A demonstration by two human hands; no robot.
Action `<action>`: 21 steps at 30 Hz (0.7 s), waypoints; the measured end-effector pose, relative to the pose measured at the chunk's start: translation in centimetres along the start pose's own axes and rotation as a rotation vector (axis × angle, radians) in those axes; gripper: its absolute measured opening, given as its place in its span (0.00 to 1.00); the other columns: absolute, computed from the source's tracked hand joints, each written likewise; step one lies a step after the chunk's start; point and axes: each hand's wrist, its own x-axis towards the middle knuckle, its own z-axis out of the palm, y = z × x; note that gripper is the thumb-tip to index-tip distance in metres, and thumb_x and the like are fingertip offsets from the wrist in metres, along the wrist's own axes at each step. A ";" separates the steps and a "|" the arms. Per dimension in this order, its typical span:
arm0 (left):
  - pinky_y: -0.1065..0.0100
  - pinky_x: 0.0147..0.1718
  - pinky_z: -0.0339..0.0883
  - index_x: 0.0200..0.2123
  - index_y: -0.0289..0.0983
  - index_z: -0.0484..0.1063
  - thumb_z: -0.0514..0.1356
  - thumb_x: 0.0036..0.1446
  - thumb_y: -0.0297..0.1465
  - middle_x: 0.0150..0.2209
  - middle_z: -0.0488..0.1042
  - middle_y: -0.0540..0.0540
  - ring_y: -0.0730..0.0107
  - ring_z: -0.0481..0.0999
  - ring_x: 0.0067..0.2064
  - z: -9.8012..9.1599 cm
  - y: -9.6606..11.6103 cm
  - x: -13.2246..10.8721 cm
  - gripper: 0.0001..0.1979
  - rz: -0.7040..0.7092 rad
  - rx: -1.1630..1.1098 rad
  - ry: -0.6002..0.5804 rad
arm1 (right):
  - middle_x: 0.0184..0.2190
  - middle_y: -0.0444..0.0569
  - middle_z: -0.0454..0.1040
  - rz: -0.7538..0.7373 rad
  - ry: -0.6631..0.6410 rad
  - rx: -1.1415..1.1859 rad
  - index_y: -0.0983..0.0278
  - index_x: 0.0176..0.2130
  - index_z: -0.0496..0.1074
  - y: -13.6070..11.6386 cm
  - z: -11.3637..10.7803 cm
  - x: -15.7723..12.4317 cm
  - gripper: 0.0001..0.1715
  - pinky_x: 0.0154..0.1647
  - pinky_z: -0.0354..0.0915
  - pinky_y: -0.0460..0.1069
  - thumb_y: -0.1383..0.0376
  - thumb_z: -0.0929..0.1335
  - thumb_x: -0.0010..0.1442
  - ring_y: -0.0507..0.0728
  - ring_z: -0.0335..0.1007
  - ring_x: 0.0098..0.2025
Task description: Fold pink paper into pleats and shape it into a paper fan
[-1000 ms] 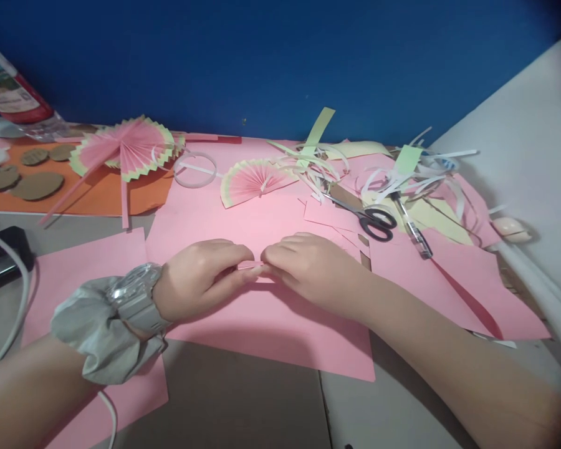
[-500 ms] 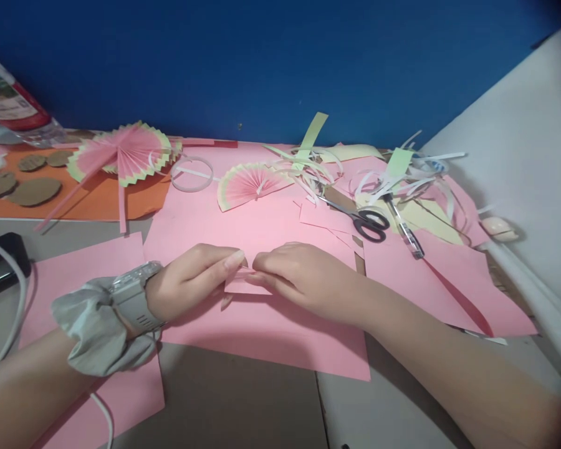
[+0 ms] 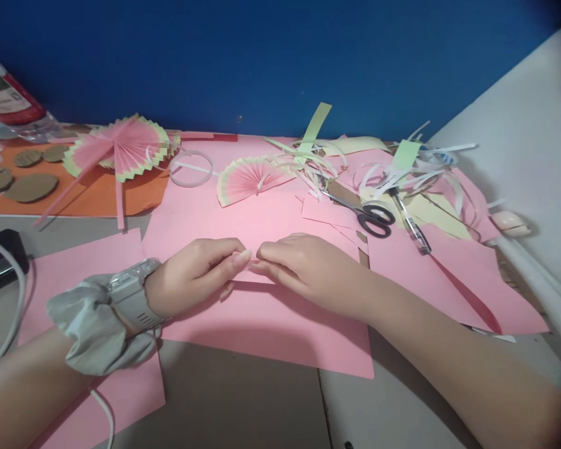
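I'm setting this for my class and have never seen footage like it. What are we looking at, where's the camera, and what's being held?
There is no machine here, just a person's bare hands: the left hand, with a grey watch at the wrist, and the right hand. One camera worn on the head looks forward and down at them. Their fingers pinch a small pink paper piece, partly hidden, above a larger pink sheet on the table. Beyond lie a pleated fan with a pale green edge, black-handled scissors, a pen and paper strips. At the far left, brown discs lie on an orange sheet.
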 end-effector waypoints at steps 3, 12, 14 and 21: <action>0.74 0.26 0.62 0.27 0.37 0.61 0.46 0.64 0.38 0.19 0.67 0.55 0.76 0.67 0.22 0.0 0.5 0.1 0.16 -0.014 0.053 -0.004 | 0.19 0.39 0.57 0.020 -0.004 0.000 0.63 0.25 0.56 0.1 0.0 0.0 0.20 0.25 0.43 0.47 0.58 0.56 0.68 0.49 0.54 0.23; 0.73 0.28 0.61 0.28 0.36 0.63 0.47 0.64 0.38 0.20 0.67 0.54 0.76 0.66 0.23 0.1 0.7 0.2 0.16 -0.020 0.162 0.005 | 0.20 0.39 0.59 0.046 -0.006 -0.004 0.63 0.26 0.56 0.2 0.2 0.0 0.19 0.25 0.42 0.46 0.59 0.57 0.67 0.49 0.53 0.23; 0.73 0.27 0.61 0.28 0.36 0.63 0.46 0.64 0.39 0.20 0.67 0.54 0.76 0.66 0.23 0.1 0.6 0.2 0.17 -0.021 0.162 0.006 | 0.19 0.39 0.58 0.051 -0.011 -0.020 0.63 0.25 0.56 0.2 0.2 0.0 0.19 0.24 0.42 0.46 0.59 0.57 0.67 0.49 0.53 0.22; 0.74 0.25 0.57 0.29 0.35 0.65 0.49 0.63 0.39 0.22 0.64 0.54 0.77 0.61 0.24 0.0 0.2 0.3 0.16 0.035 0.208 0.065 | 0.19 0.39 0.57 0.046 0.005 -0.099 0.63 0.25 0.58 0.1 0.4 0.1 0.17 0.24 0.42 0.46 0.63 0.59 0.66 0.50 0.52 0.23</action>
